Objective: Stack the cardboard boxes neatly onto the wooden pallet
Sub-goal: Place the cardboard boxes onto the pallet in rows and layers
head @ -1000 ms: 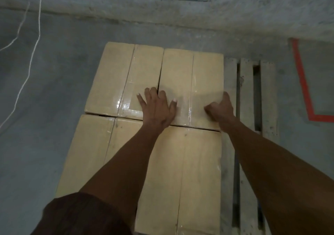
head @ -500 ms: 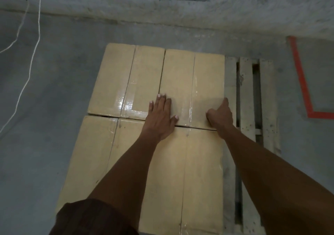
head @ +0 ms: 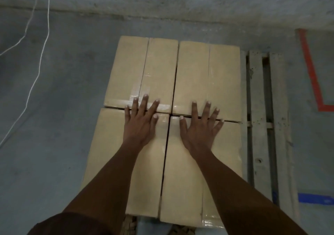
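Boxes first: four cardboard boxes sit in a two-by-two block on the wooden pallet (head: pixel 258 108), all taped shut along the top seams, so no telling what's inside. Far-left box (head: pixel 139 71) and far-right box (head: pixel 207 77) butt up against each other at the back, near-left box (head: pixel 112 153) and near-right box (head: pixel 182 180) fill the front row. There's a thin dark gap running between the two near ones, and another line of gap between the front and back rows. The block covers the left part of the pallet, with bare slats showing along the right side.

Left hand (head: pixel 140 122) is flat with fingers spread, palm on the near-left box and fingertips reaching over the seam onto the far-left one. Right hand (head: pixel 198 126) is the same deal, fully open and splayed, palm on the near-right box, fingertips across onto the far-right box. Neither is gripping anything, just resting flat on top.

Compared to half a second ago: the right hand was curled at the right edge of the far-right box, now it's flat and further in. The left hand has slid leftward from the middle seam onto the left column.

Off to the side: white cord (head: pixel 41 41) on the concrete floor, red tape (head: pixel 310 71) and a bit of blue tape (head: pixel 314 197) on the right.
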Demonstrator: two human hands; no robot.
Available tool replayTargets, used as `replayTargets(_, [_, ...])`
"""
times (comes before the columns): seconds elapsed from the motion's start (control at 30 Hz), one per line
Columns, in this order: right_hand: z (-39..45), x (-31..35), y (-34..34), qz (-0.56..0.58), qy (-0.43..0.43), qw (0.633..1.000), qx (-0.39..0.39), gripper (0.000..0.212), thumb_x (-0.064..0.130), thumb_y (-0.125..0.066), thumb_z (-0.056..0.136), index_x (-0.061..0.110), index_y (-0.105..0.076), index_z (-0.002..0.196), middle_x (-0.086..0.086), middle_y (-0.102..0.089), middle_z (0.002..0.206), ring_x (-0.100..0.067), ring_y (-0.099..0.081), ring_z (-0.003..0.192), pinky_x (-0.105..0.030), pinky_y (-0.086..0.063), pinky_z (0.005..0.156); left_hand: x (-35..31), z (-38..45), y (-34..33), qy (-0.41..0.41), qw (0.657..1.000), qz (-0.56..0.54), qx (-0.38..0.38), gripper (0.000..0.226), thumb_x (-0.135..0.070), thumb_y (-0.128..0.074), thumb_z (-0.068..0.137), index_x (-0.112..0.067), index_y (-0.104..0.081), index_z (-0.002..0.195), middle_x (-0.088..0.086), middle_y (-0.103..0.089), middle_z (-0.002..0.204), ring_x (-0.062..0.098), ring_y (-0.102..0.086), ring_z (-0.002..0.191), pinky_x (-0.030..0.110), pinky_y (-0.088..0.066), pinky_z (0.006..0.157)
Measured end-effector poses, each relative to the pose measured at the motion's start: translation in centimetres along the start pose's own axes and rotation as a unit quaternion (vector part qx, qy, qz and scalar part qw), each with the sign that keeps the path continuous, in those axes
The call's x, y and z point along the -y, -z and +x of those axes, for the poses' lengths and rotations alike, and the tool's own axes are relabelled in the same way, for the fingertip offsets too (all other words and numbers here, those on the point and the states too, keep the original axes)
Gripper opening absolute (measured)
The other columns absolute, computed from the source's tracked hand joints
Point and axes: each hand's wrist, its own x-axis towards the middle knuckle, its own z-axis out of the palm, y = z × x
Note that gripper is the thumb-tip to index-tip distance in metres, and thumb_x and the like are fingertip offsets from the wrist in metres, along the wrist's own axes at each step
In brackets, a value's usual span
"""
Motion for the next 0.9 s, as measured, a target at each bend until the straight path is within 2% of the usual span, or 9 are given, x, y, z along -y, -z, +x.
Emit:
replayTargets(0.13, [-0.4,0.0,-0.5,-0.039,0.015,0.999,0.010,0.070,0.065,-0.021,0.101,0.036,0.000,0.161,-0.014,0.007,0.169,-0.045,0.009,0.153,-0.067,-0.002,0.120,0.3,0.1,-0.7,-0.006,1.000,-0.009,-0.001,0.058,-0.052,-0.006,0.103,-0.044,0.001,0.159,-0.003,0.013,0.169,0.027,0.015,0.155,0.056,0.006,0.123])
replayTargets(0.3, [-0.5,0.5,-0.2,-0.046,0.014,0.999,0.024,0.063,0.061,-0.022,0.102,0.042,-0.003,0.160,-0.015,0.006,0.169,-0.047,0.007,0.153,-0.065,-0.003,0.121,0.4,0.5,-1.6,-0.009,1.000,-0.004,-0.006,0.059,-0.055,-0.010,0.102,-0.040,-0.006,0.159,0.003,0.003,0.170,0.032,0.007,0.156,0.062,0.002,0.120])
replayTargets(0.4, [-0.2,0.7,0.3,-0.018,-0.004,1.000,-0.001,0.058,0.057,-0.034,0.102,0.039,-0.026,0.157,-0.014,-0.015,0.167,-0.044,-0.014,0.151,-0.062,-0.011,0.121,0.8,0.9,-1.1,-0.002,0.999,-0.036,0.008,0.065,-0.064,-0.015,0.098,-0.042,-0.016,0.158,0.002,-0.004,0.170,0.032,0.003,0.156,0.061,0.003,0.119])
replayTargets(0.47, [-0.4,0.7,0.6,0.027,-0.035,0.997,-0.060,0.052,0.053,-0.045,0.098,0.030,-0.046,0.145,-0.012,-0.040,0.155,-0.039,-0.033,0.141,-0.061,-0.023,0.117,0.7,1.1,-0.5,0.007,0.998,-0.059,0.022,0.068,-0.069,-0.019,0.093,-0.042,-0.026,0.156,0.002,-0.008,0.169,0.031,0.001,0.155,0.061,0.001,0.119])
replayTargets(0.5, [-0.7,0.8,0.5,0.042,-0.069,0.992,-0.092,0.052,0.053,-0.051,0.095,0.026,-0.050,0.140,-0.010,-0.047,0.147,-0.036,-0.038,0.135,-0.061,-0.025,0.115,0.6,1.2,-0.2,0.009,0.998,-0.064,0.019,0.069,-0.070,-0.021,0.091,-0.041,-0.031,0.153,0.003,-0.013,0.168,0.032,-0.003,0.154,0.061,-0.002,0.119])
replayTargets(0.57, [-1.6,0.9,0.2,0.062,-0.162,0.976,-0.128,0.061,0.055,-0.059,0.088,0.019,-0.049,0.137,-0.010,-0.048,0.141,-0.036,-0.039,0.132,-0.060,-0.023,0.115,0.6,1.2,0.5,0.014,0.997,-0.069,-0.009,0.071,-0.073,-0.031,0.087,-0.037,-0.040,0.147,0.008,-0.025,0.162,0.035,-0.018,0.150,0.060,-0.015,0.117])
replayTargets(0.67, [-2.2,-0.1,0.1,0.114,-0.279,0.945,-0.125,0.092,0.070,-0.064,0.078,0.012,-0.037,0.145,-0.018,-0.036,0.152,-0.040,-0.029,0.142,-0.060,-0.017,0.118,1.6,1.2,1.2,0.074,0.992,-0.076,-0.074,0.088,-0.086,-0.049,0.075,-0.032,-0.042,0.144,0.015,-0.030,0.157,0.038,-0.028,0.143,0.058,-0.027,0.110])
replayTargets(0.8, [-0.7,-2.9,0.6,0.132,-0.292,0.940,-0.114,0.121,0.081,-0.063,0.071,0.009,-0.017,0.157,-0.020,-0.017,0.165,-0.039,-0.012,0.153,-0.056,-0.006,0.123,4.0,1.6,1.8,0.207,0.967,-0.114,-0.098,0.115,-0.088,-0.062,0.063,-0.027,-0.027,0.153,0.021,-0.013,0.165,0.042,-0.011,0.151,0.063,-0.013,0.117])
replayTargets(0.9, [0.5,-4.2,1.0,0.145,-0.281,0.942,-0.111,0.126,0.083,-0.065,0.067,0.009,-0.017,0.158,-0.018,-0.023,0.163,-0.036,-0.020,0.151,-0.053,-0.012,0.121,4.5,2.0,1.9,0.256,0.951,-0.142,-0.101,0.124,-0.092,-0.063,0.056,-0.024,-0.025,0.151,0.023,-0.015,0.163,0.043,-0.014,0.150,0.061,-0.010,0.119])
